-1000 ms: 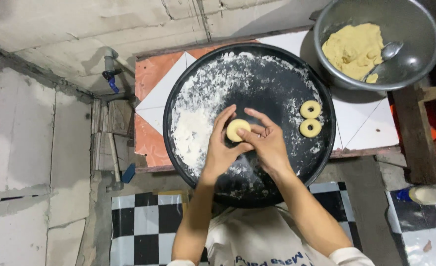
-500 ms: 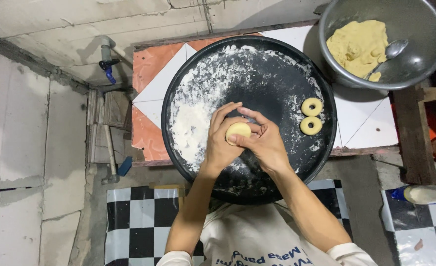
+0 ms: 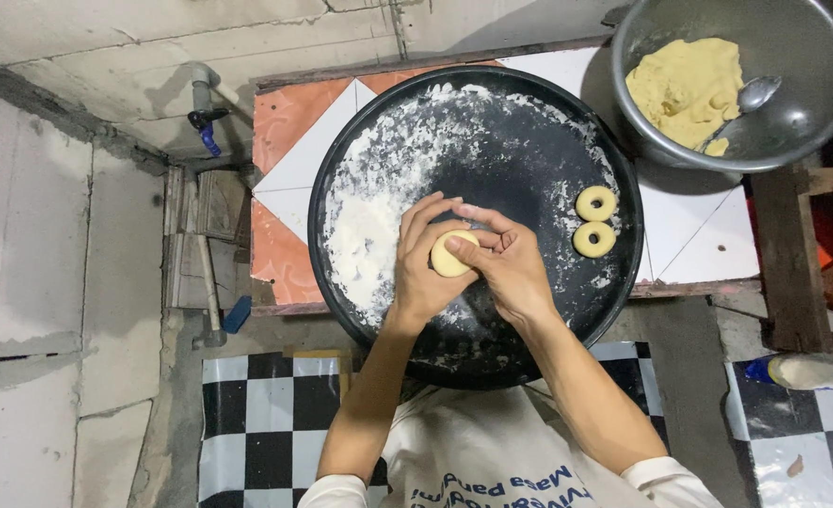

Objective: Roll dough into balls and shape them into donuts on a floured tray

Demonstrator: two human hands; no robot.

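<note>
Both hands meet over a round black tray (image 3: 529, 122) dusted with white flour. My left hand (image 3: 420, 273) and my right hand (image 3: 509, 265) together pinch a pale yellow disc of dough (image 3: 451, 254) just above the tray. Two ring-shaped dough pieces (image 3: 595, 203) (image 3: 592, 239) lie on the tray's right side, clear of my hands. A heap of loose flour (image 3: 360, 235) covers the tray's left part.
A metal bowl (image 3: 802, 47) at the top right holds a yellow dough lump (image 3: 688, 87) and a spoon (image 3: 753, 94). The tray rests on an orange-and-white tiled stand (image 3: 285, 132). A pipe with a blue tap (image 3: 205, 127) is on the left wall. Checkered flooring (image 3: 256, 423) lies below.
The hands keep working the dough disc in nearly the same spot over the tray, fingers shifting slightly around it. The view has drifted a little.
</note>
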